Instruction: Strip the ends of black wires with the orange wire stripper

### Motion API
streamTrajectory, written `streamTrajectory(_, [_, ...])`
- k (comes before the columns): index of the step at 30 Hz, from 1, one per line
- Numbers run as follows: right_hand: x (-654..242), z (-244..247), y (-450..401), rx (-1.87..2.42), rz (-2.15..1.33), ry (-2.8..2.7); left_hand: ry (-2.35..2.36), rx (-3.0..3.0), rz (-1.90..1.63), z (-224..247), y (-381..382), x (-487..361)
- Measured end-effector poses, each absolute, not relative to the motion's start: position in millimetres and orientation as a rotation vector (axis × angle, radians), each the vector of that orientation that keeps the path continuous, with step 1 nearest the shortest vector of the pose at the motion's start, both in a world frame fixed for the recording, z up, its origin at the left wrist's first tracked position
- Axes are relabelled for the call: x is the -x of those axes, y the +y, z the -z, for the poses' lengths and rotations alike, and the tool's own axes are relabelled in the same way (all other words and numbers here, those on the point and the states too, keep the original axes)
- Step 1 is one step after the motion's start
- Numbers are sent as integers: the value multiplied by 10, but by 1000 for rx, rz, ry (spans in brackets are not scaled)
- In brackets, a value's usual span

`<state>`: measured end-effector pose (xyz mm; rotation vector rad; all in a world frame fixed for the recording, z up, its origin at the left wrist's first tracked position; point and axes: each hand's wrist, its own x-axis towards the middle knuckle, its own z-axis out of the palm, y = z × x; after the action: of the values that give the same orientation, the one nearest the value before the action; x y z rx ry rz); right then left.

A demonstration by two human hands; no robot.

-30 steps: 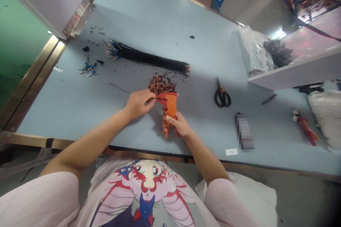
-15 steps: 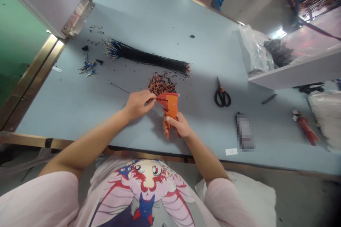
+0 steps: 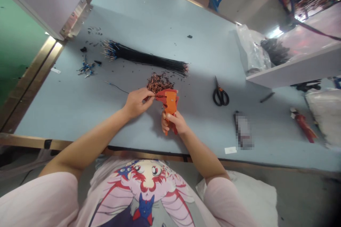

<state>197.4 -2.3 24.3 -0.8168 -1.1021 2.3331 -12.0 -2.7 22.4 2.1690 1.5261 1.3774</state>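
My left hand (image 3: 138, 102) pinches a thin black wire (image 3: 118, 88), whose blue-tipped end sticks out to the left over the table. The wire's other end is at the jaws of an orange and red wire stripper (image 3: 171, 102). Around the stripper's handles my right hand (image 3: 174, 122) is closed. Just behind the jaws lies a pile of copper and black scraps (image 3: 159, 82). A long bundle of black wires (image 3: 149, 56) with blue-tipped ends at its left rests farther back.
Black scissors (image 3: 220, 95), a blurred-out dark object (image 3: 243, 130), a white label (image 3: 230, 150) and a red-handled tool (image 3: 304, 126) lie rightward. Loose blue terminals (image 3: 86, 68) lie left. A shelf (image 3: 295, 64) holding plastic bags juts in at the right.
My right hand has squeezed the stripper's handles closer together, and the tool's head has shifted slightly. My left hand still pinches the wire. The whole view has moved a little.
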Motion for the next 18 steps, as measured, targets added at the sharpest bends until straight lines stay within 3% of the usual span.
streamTrajectory(7, [-2108,-218,96,591,-2516,-853,1634,-1962,-1507,-230,-2,145])
streamTrajectory(18, [-2053,-203,26,675,-2576,-890,1531,-2062,-1552,-220,4,146])
